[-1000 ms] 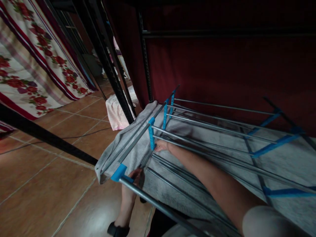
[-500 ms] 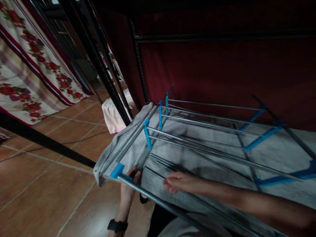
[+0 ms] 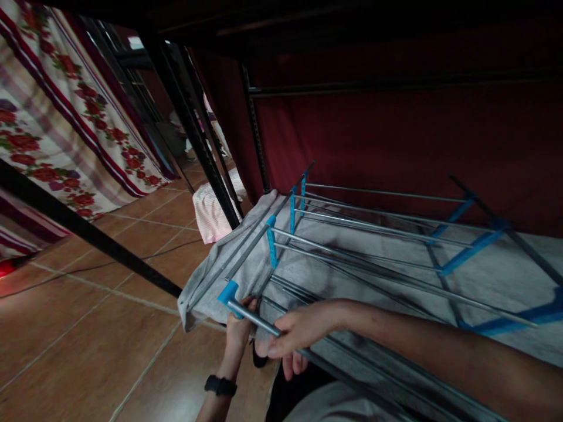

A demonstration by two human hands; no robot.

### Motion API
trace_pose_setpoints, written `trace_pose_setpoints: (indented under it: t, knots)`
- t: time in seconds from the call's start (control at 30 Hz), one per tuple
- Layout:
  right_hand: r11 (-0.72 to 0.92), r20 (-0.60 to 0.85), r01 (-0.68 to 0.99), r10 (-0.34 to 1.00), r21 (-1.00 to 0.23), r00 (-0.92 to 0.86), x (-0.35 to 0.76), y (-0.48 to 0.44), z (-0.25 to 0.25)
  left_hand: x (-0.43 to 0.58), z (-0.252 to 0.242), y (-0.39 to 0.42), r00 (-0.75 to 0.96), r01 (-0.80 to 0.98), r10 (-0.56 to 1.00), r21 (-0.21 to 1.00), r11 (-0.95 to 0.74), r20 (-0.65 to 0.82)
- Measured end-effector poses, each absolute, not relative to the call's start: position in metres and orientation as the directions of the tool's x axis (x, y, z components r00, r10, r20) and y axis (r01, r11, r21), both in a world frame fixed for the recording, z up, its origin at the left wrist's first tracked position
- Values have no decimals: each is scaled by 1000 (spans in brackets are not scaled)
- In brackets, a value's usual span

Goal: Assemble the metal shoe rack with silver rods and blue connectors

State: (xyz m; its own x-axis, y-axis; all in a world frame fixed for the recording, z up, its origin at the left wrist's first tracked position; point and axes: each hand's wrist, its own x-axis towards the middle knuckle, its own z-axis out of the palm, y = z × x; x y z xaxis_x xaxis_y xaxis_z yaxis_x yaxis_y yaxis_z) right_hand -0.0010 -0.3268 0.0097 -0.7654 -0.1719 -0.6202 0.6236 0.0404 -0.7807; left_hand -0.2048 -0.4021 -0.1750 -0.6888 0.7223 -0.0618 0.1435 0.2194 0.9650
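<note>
A metal drying rack [image 3: 365, 228] with grey rails and blue plastic joints fills the middle and right. A grey cloth [image 3: 505, 275] lies spread across its lower rails and droops over the left end. My left hand [image 3: 240, 328], with a black watch on its wrist, reaches up from below and grips the cloth's edge beside the blue corner joint [image 3: 227, 291]. My right hand [image 3: 297, 334] is closed over the near front rail [image 3: 257, 318], fingers curling under it against the cloth.
Brown tiled floor [image 3: 88, 328] spreads at the left. A floral sheet [image 3: 53, 135] hangs at the far left. Black metal frame bars [image 3: 193, 129] cross the view. A pink cloth [image 3: 211, 214] lies on the floor behind the rack. A dark red curtain [image 3: 396, 135] backs the rack.
My right hand drew back from deep among the rails to the near front rail and closed on it. My left hand stayed at the corner. The view shifted slightly.
</note>
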Motion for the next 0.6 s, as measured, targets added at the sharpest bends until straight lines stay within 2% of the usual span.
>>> trace_pose_setpoints:
  t: [0.1, 0.2, 0.27, 0.33, 0.43, 0.5, 0.6]
  knots:
    - [69, -547, 546, 3, -835, -837, -9, -334, 11, -204, -171, -407, -700, 75, 708, 977, 201, -92]
    - [32, -515, 516, 51, -856, -856, -10, -340, 8, -208, -153, -426, -657, 63, 749, 984, 168, -85]
    - [132, -449, 465, 135, -875, -883, -11, -341, 6, -210, -126, -444, -636, 53, 770, 993, 108, -49]
    - [298, -349, 408, 233, -863, -908, -13, -341, 7, -210, -89, -462, -671, 37, 741, 999, -17, 37]
    - [496, -217, 338, 286, -800, -933, -17, -343, 9, -202, -34, -473, -682, 121, 709, 983, -135, 181]
    - [563, -178, 321, 294, -762, -939, -21, -345, 11, -195, -13, -466, -641, 210, 738, 973, -98, 213]
    - [670, -120, 322, 331, -669, -936, -24, -346, 15, -189, -8, -449, -604, 320, 770, 947, -1, 204]
